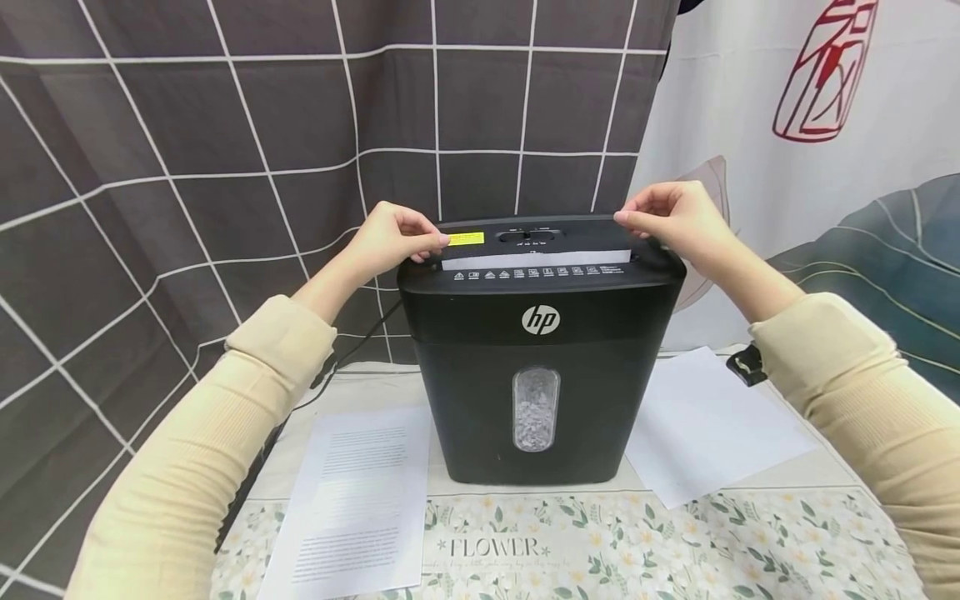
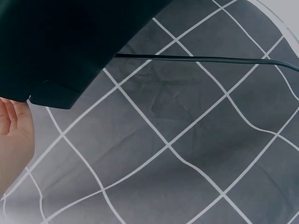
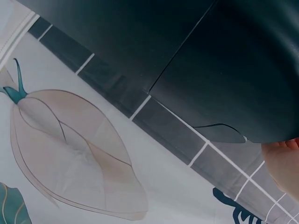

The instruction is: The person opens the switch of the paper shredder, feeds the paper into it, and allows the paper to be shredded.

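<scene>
A black paper shredder [image 1: 480, 367] with an hp logo stands upright in the head view. A narrow strip of a white paper sheet [image 1: 536, 260] shows in its top slot. My left hand [image 1: 397, 237] is at the top left corner, loosely curled fingers beside the yellow label [image 1: 467, 238] and near the sheet's left end. Above the top right corner is my right hand [image 1: 675, 217], thumb near the bent fingers and apart from the sheet. I see no paper between either hand's fingers. Each wrist view shows only part of a hand beside the shredder's dark side.
Printed pages [image 1: 360, 500] lie left of the shredder, and blank white paper [image 1: 705, 425] lies to its right. A black object [image 1: 746, 365] is near the right sleeve. A power cord [image 2: 201, 59] runs off the left side. A grid-patterned curtain [image 1: 300, 108] hangs behind.
</scene>
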Demonstrator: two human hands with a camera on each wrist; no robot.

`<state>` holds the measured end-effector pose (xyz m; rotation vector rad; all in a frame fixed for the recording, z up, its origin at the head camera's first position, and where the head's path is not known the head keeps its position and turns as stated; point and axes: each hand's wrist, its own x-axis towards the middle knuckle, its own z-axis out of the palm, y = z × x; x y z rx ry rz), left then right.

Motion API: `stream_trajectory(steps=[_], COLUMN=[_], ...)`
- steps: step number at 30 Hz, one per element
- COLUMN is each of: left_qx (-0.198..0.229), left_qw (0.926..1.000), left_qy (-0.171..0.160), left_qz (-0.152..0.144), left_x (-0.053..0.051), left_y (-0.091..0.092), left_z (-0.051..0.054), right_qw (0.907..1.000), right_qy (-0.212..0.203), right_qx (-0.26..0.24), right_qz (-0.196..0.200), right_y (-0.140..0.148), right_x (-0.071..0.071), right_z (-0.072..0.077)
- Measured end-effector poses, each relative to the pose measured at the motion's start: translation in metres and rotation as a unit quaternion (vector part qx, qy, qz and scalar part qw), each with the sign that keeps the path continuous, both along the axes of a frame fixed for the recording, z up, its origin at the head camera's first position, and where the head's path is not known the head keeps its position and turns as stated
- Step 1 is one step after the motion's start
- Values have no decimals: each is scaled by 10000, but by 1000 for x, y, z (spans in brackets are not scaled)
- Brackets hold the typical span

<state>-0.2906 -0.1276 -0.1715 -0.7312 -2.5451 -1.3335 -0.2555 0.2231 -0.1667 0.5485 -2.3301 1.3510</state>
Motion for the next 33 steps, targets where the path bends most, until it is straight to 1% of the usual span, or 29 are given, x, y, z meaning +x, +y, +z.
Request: stream_trajectory(steps=[7,11,13,15,18,21,24,25,27,30,33], left_qx=[174,243,247,265,379,570,568,574,593,675,757], left_qw=[9998,9996,9995,9993,9985,9970,9963,9961,9955,9941,9920], left_qy=[44,145,202,279,365,420,535,567,640,743,894], left_qz=[-47,-56,-39,5,165,318,356,362,358,417,479], left_x=[2,5,7,9,12,19,29,34,41,53,63], left_y=[-3,-9,-13,-18,-28,-37,-44,-46,-49,-53,-56], left_z=[1,2,3,4,4,3,-2,-4,-10,-19,-26], right_qw=[9999,9999,9997,9990,9977,9975,9965,9956,9920,9823,9759], right_qy=[33,12,27,74,252,474,652,692,737,769,831], right_qx=[-64,-118,-235,-399,-536,-441,-448,-543,-889,-1485,-1766], right_qz=[81,41,91,201,326,287,283,336,514,844,972], right_y=[0,1,1,2,4,5,4,3,2,1,1], right_x=[-2,-1,1,2,6,10,15,16,20,26,34], right_z=[1,2,3,4,3,0,-2,-3,-5,-9,-12])
